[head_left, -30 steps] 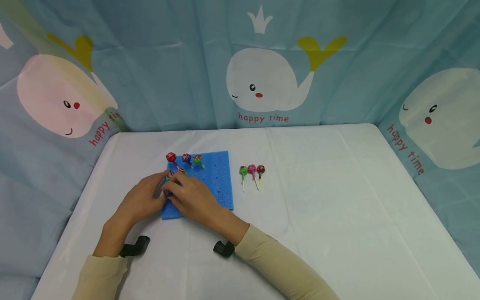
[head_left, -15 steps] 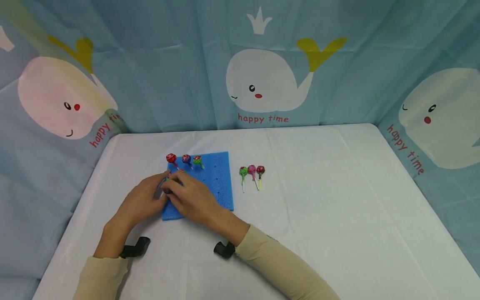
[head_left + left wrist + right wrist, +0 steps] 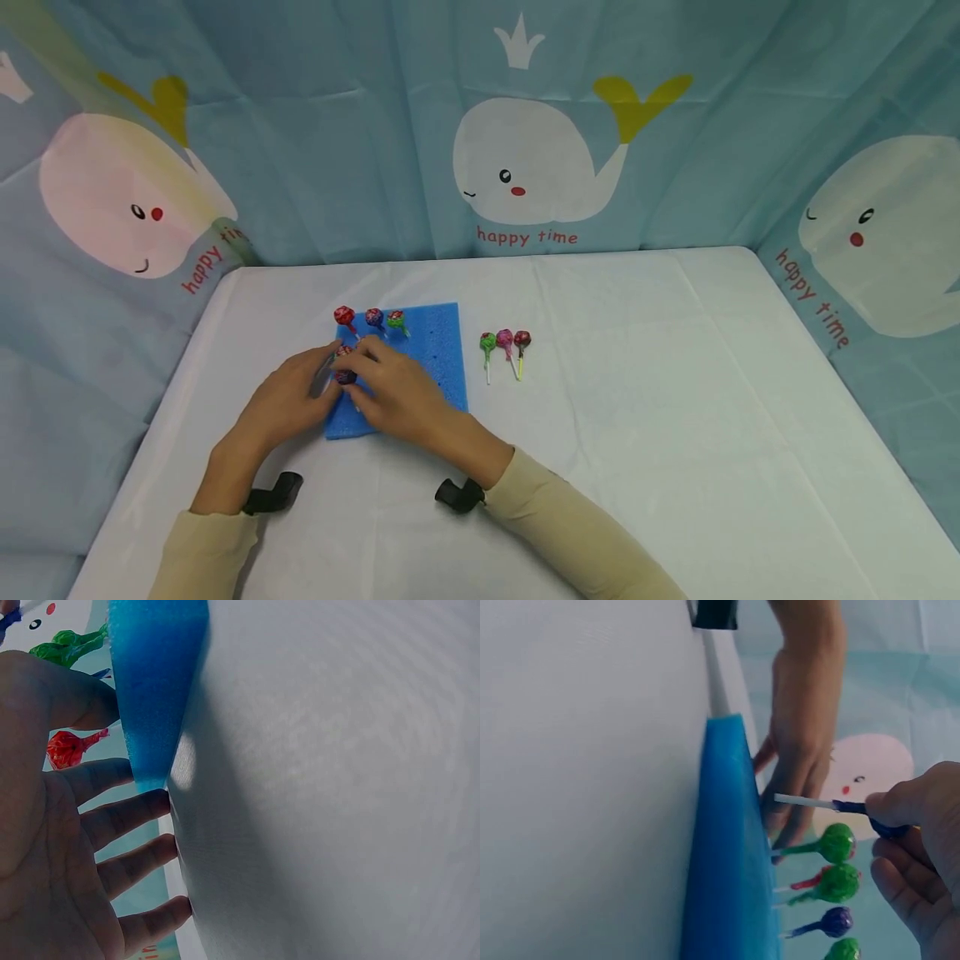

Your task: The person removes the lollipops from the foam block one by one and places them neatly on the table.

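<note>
My right hand [image 3: 401, 392] pinches a lollipop with a dark blue wrapper [image 3: 889, 827] between thumb and fingers. In the right wrist view its white stick points at the top of a blue foam block [image 3: 727, 855], the tip short of the surface. The left hand [image 3: 288, 396] rests against the block's left edge, its fingers extended and spread, thumb at the top side [image 3: 90, 701]. Along the block's back stand a red lollipop [image 3: 344, 315], a blue lollipop [image 3: 374, 317] and a green lollipop [image 3: 396, 319]. More stand in front of these, partly hidden by my right hand.
To the right of the block, a green lollipop [image 3: 487, 342], a pink lollipop [image 3: 505, 340] and a dark red lollipop [image 3: 522, 339] lie on the white tablecloth [image 3: 660, 417]. Small holes dot the block's top. A blue whale-print curtain [image 3: 360, 150] encloses the table.
My right hand has shifted slightly to the right and back, carrying the dark blue lollipop with it. The left hand stays at the block's edge.
</note>
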`<state>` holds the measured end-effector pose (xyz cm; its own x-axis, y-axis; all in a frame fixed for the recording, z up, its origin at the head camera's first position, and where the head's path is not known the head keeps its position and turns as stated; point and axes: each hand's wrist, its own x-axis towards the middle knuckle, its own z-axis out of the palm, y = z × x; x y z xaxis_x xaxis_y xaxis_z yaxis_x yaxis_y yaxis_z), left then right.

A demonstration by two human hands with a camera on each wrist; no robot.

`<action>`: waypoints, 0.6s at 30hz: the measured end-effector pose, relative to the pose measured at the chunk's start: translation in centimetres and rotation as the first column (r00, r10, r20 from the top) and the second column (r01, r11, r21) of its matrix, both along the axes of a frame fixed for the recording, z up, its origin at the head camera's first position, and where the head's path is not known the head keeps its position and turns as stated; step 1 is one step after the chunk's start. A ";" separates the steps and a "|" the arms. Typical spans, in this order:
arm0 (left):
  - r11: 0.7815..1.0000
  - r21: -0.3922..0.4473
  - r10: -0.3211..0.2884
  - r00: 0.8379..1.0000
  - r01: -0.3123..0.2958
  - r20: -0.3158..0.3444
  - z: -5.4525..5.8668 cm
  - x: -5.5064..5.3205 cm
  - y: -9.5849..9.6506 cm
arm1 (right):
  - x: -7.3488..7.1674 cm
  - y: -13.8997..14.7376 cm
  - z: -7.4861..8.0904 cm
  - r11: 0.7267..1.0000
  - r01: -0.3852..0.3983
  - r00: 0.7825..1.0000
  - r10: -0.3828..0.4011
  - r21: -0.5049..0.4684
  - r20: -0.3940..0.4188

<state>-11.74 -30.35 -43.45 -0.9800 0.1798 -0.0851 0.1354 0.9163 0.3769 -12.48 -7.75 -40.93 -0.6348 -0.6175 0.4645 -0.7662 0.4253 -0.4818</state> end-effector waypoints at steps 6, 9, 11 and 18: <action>1.000 -0.014 0.004 1.000 -0.004 -0.003 0.0 -0.1 0.3 | -0.4 1.1 0.2 0.999 -0.001 0.999 0.003 -0.037 0.049; 1.000 -0.018 0.008 1.000 -0.008 -0.008 0.1 0.0 0.3 | -0.6 1.7 0.2 0.998 -0.005 0.997 0.009 -0.059 0.074; 1.000 -0.026 0.011 1.000 -0.011 -0.010 0.2 -0.1 0.4 | -0.7 2.2 0.1 0.998 -0.003 0.995 0.009 -0.060 0.095; 0.999 -0.049 0.012 1.000 -0.012 0.010 0.2 -0.1 0.4 | -0.8 4.4 -0.1 0.997 0.050 0.984 -0.039 -0.059 0.174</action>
